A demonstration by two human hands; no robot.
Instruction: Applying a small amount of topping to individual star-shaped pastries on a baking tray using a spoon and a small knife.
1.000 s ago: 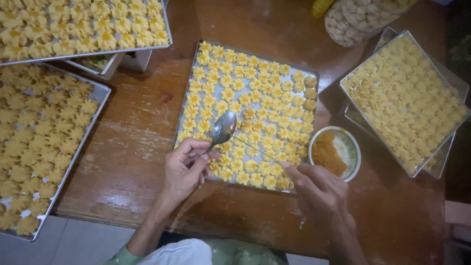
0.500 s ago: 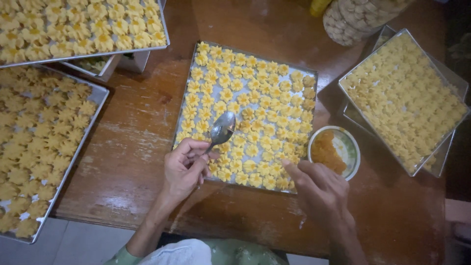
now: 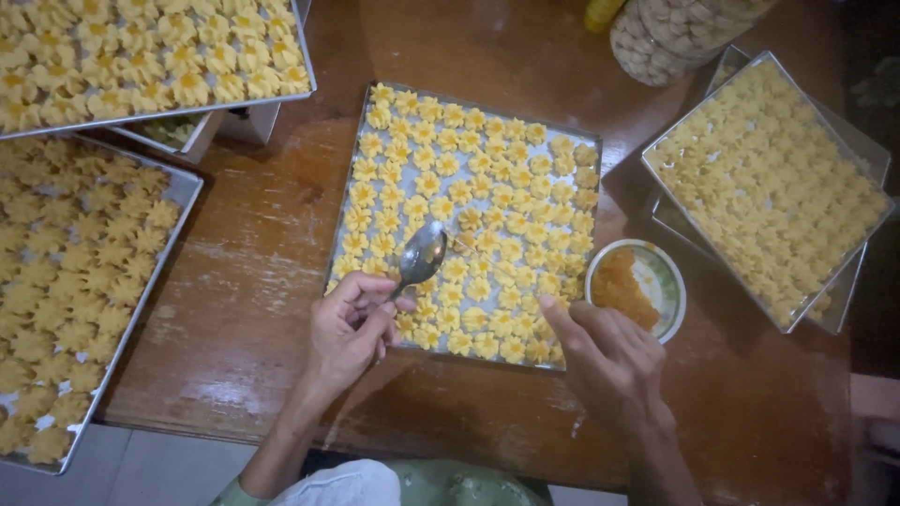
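Observation:
A metal baking tray sits in the middle of the wooden table, filled with rows of small yellow flower-shaped cookies. My left hand holds a metal spoon by its handle, its bowl hovering over the tray's near-left cookies. My right hand rests at the tray's near-right corner, fingers pinched together close to the cookies; whether anything is between them is hidden. Just right of that hand stands a small bowl with orange filling.
Another tray of yellow cookies lies tilted at the right, stacked on a second tray. Two more cookie trays sit at the left, one raised at the top left. A jar of round biscuits stands at the far edge.
The left hand and spoon have shifted slightly toward the tray's middle. The right hand stays at the tray's near-right corner.

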